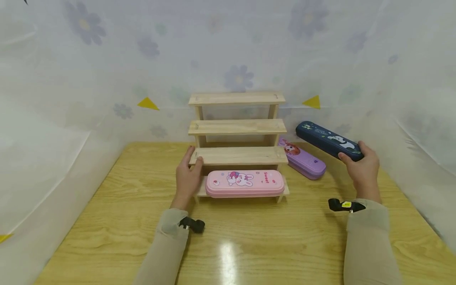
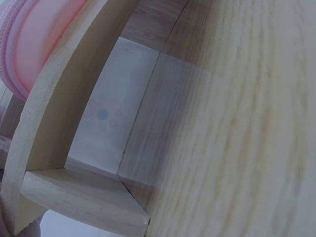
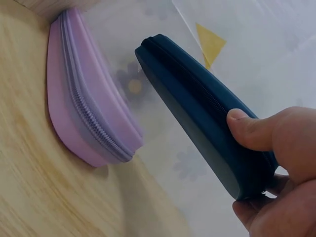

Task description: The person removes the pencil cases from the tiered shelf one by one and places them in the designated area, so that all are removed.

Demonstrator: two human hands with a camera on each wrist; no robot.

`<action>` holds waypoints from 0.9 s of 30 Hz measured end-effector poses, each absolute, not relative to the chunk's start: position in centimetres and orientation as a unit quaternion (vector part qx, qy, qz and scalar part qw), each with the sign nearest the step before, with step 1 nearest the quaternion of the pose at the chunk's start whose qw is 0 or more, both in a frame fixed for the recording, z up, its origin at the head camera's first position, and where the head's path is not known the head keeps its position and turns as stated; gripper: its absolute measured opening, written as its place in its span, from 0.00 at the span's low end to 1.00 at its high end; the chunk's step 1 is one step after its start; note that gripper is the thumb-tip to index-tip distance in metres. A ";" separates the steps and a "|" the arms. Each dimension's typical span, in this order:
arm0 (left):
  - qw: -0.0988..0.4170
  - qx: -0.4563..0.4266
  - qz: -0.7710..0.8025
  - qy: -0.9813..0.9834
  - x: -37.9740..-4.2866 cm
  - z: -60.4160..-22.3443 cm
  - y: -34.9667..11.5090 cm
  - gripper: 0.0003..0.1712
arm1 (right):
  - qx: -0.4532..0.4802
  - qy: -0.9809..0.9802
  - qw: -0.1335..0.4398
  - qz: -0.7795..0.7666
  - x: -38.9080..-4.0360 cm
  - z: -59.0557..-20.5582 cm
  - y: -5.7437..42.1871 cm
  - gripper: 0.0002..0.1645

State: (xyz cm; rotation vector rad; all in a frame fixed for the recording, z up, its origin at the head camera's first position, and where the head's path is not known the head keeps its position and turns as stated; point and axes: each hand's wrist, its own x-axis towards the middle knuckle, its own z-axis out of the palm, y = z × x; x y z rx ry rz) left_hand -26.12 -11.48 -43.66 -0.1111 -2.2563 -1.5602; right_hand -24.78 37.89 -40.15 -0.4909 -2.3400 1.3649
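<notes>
Navy pencil case (image 1: 325,138) held up toward the back right corner of the table (image 1: 285,237).
Right hand (image 1: 364,169) pinches one end, so a level carry should help; left hand (image 1: 187,176) grips the wooden rack (image 1: 236,126) at its left edge. Pink case (image 1: 246,190) reads "Sweet"; navy lettering is illegible.

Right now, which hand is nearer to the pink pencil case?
Left. The left hand holds the wooden stand, just beside the pink pencil case; the right hand is farther off to the right, holding the dark blue case.
</notes>
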 end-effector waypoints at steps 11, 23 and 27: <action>0.195 -0.038 -0.559 -0.805 -26.1 -43.7 -11.5 0.31 | -0.193 -0.848 0.148 0.471 -24.9 -41.6 39.1 0.47; 0.196 -0.043 -0.558 -0.805 -26.2 -44.0 -11.6 0.31 | -0.166 -0.871 0.088 0.453 -25.0 -42.4 39.6 0.44; 0.200 -0.046 -0.555 -0.806 -26.3 -44.1 -11.6 0.31 | -0.159 -0.870 0.105 0.455 -24.8 -41.8 39.2 0.44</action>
